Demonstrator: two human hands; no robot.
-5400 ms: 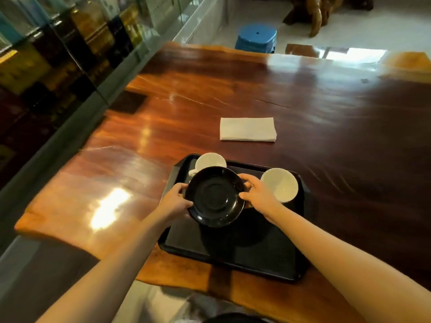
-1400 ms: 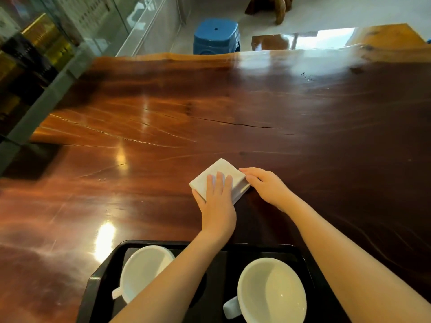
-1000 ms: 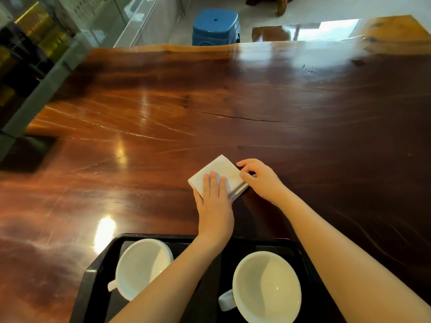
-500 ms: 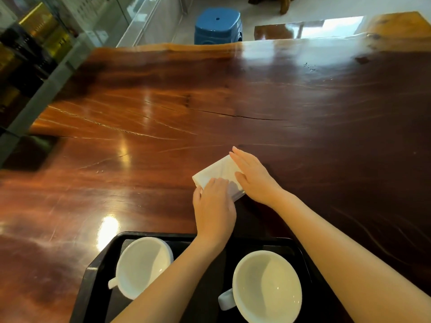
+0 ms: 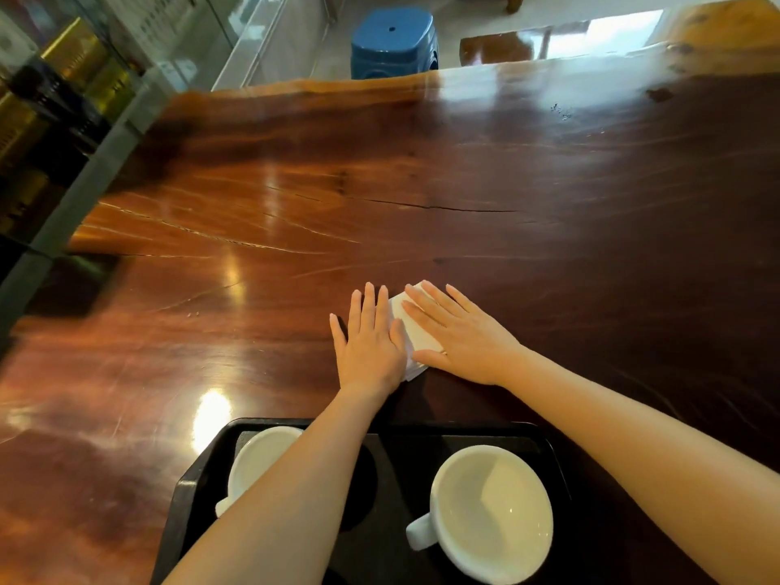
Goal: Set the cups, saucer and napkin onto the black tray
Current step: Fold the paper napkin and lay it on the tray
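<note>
A folded white napkin (image 5: 415,337) lies on the wooden table just beyond the black tray (image 5: 544,439). My left hand (image 5: 369,337) rests flat with its fingers apart on the napkin's left side. My right hand (image 5: 462,333) lies flat over its right side. Only a strip of napkin shows between them. On the tray stand two white cups: one at the left (image 5: 257,460), partly behind my left forearm, one at the right (image 5: 491,515). The black saucer (image 5: 363,485) lies between the cups, mostly hidden by my forearm.
The glossy wooden table (image 5: 422,183) stretches far ahead and to both sides. A blue stool (image 5: 394,40) stands past its far edge. A glass cabinet (image 5: 55,103) runs along the left side.
Both hands have flattened out on the napkin, fingers spread; half a second ago the left hand was curled at its near edge. The napkin looks more covered and narrower.
</note>
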